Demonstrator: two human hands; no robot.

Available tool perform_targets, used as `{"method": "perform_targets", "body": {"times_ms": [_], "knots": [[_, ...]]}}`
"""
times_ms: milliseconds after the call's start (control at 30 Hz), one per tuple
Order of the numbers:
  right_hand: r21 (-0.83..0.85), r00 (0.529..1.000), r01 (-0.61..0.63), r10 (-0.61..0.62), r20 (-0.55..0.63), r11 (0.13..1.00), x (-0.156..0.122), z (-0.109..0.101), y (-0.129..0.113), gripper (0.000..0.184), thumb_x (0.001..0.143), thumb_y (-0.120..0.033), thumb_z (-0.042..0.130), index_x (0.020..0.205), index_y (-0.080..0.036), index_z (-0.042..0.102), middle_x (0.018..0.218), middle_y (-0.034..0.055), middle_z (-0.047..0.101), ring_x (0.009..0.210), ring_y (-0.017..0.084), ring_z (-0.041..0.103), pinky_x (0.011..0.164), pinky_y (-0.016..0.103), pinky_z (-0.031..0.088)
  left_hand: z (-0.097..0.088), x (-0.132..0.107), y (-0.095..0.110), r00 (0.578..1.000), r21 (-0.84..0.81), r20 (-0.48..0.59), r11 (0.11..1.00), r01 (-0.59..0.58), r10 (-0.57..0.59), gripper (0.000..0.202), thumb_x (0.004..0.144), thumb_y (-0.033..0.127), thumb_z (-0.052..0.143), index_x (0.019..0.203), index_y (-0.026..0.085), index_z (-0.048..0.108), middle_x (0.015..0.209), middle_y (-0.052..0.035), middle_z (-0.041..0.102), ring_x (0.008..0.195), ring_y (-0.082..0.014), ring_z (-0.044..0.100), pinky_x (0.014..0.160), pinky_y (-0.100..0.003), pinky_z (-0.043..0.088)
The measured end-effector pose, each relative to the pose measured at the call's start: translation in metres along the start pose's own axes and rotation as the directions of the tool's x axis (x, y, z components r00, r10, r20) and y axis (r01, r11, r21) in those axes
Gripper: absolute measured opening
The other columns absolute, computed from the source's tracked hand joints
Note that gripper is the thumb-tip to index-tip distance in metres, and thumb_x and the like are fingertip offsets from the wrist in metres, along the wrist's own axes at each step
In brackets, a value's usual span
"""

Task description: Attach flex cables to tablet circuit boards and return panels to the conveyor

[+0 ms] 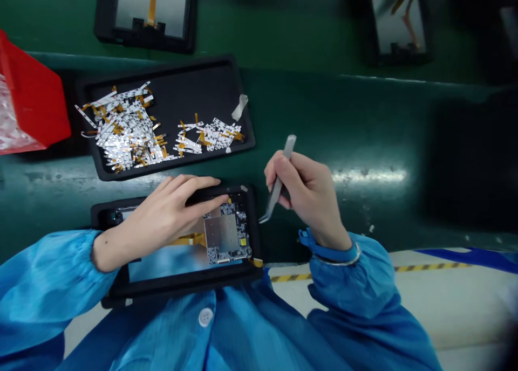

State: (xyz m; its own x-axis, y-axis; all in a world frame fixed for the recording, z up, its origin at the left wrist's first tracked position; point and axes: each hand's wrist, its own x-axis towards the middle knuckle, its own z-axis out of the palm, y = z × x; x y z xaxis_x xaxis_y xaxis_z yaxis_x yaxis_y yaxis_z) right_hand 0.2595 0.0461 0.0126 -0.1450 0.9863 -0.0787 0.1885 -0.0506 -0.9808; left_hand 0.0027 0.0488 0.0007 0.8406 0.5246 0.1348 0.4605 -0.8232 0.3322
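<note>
A red plastic bin [34,96], green conveyor belt [324,112], two black trays [104,15], yellow-and-black hazard tape [433,267]

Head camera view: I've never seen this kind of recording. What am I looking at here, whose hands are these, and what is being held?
There is no machine here. The picture comes from a camera worn on a person's head, looking down at their own bare hands, with blue smock sleeves at the bottom. The right hand holds metal tweezers, their tips just beside a black frame. The left hand lies across that frame, fingertips reaching a circuit board with a square metal shield. Farther up, a black tray holds heaps of foil strips with amber tape. A red bin sits at far left, on a green work surface.
</note>
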Motion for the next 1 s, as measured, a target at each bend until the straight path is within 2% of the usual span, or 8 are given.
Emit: {"method": "perform_targets", "body": {"times_ms": [33,100,167,300,667,767,867,1000], "knots": [[0.077,0.999,-0.043,0.041,0.024,0.996,0.001,0.002,0.003,0.033,0.098,-0.046,0.055,0.077,-0.02,0.053,0.064,-0.0046,0.055,0.041,0.005,0.052,0.033,0.019,0.038,0.0,0.0,-0.001,1.0,-0.003,0.005,1.0,0.0,0.0,0.041,0.102,0.02,0.044,0.142,0.02,0.051,0.137,-0.0185,0.053,0.112,-0.0316,0.058,0.082,-0.044,0.054],[0.195,0.991,-0.106,0.088,0.1,0.975,0.003,0.006,0.007,0.029,0.091,-0.045,0.066,0.087,-0.023,0.048,0.071,-0.0051,0.061,0.049,0.011,0.065,0.034,0.02,0.048,0.0,-0.001,-0.002,1.0,0.013,0.009,1.0,-0.007,0.007,0.042,0.101,0.02,0.045,0.142,0.021,0.049,0.138,-0.018,0.052,0.112,-0.0317,0.058,0.082,-0.044,0.053],[0.239,0.982,-0.139,0.104,0.156,0.961,0.005,0.008,0.011,0.036,0.083,-0.04,0.077,0.092,-0.024,0.046,0.075,-0.0059,0.064,0.058,0.015,0.072,0.041,0.022,0.057,0.0,-0.001,-0.003,0.999,0.057,0.012,0.998,-0.031,0.03,0.043,0.101,0.019,0.046,0.143,0.022,0.048,0.139,-0.0176,0.052,0.112,-0.032,0.058,0.082,-0.044,0.053],[0.235,0.98,-0.146,0.108,0.168,0.961,0.006,0.009,0.014,0.038,0.08,-0.035,0.079,0.092,-0.024,0.044,0.07,-0.0079,0.063,0.058,0.015,0.073,0.044,0.022,0.06,-0.001,0.001,-0.004,0.997,0.116,0.02,0.99,-0.075,0.074,0.042,0.1,0.017,0.047,0.142,0.02,0.048,0.14,-0.0178,0.052,0.112,-0.0316,0.058,0.083,-0.044,0.052],[0.224,0.982,-0.148,0.116,0.148,0.963,0.007,0.008,0.015,0.039,0.079,-0.039,0.08,0.09,-0.026,0.045,0.064,-0.0095,0.064,0.052,0.015,0.071,0.045,0.025,0.061,-0.003,0.002,-0.004,0.997,0.148,0.034,0.986,-0.074,0.069,0.038,0.102,0.019,0.043,0.14,0.021,0.049,0.139,-0.0156,0.054,0.116,-0.0286,0.057,0.085,-0.04,0.052],[0.216,0.98,-0.15,0.117,0.159,0.965,0.007,0.009,0.016,0.041,0.078,-0.042,0.081,0.09,-0.025,0.046,0.062,-0.0098,0.063,0.05,0.014,0.07,0.045,0.025,0.06,-0.003,0.006,-0.003,0.999,0.095,0.013,0.995,-0.044,0.043,0.034,0.103,0.02,0.042,0.134,0.021,0.054,0.136,-0.0144,0.055,0.112,-0.0276,0.059,0.083,-0.04,0.052],[0.222,0.984,-0.146,0.119,0.132,0.964,0.007,0.011,0.018,0.042,0.078,-0.045,0.08,0.089,-0.026,0.044,0.061,-0.0106,0.062,0.048,0.014,0.068,0.043,0.024,0.059,0.0,0.017,0.001,0.999,-0.026,-0.042,1.0,0.016,-0.018,0.023,0.102,0.025,0.045,0.119,0.018,0.06,0.126,-0.0138,0.057,0.108,-0.0269,0.06,0.082,-0.04,0.052],[0.222,0.988,-0.139,0.119,0.101,0.965,0.006,0.013,0.019,0.042,0.077,-0.045,0.081,0.088,-0.027,0.044,0.059,-0.0118,0.06,0.046,0.014,0.067,0.041,0.024,0.058,0.005,0.036,0.005,0.993,-0.22,-0.023,0.969,0.107,-0.115,0.012,0.099,0.027,0.054,0.099,0.016,0.054,0.105,-0.0094,0.055,0.092,-0.0203,0.058,0.075,-0.032,0.053]]}}
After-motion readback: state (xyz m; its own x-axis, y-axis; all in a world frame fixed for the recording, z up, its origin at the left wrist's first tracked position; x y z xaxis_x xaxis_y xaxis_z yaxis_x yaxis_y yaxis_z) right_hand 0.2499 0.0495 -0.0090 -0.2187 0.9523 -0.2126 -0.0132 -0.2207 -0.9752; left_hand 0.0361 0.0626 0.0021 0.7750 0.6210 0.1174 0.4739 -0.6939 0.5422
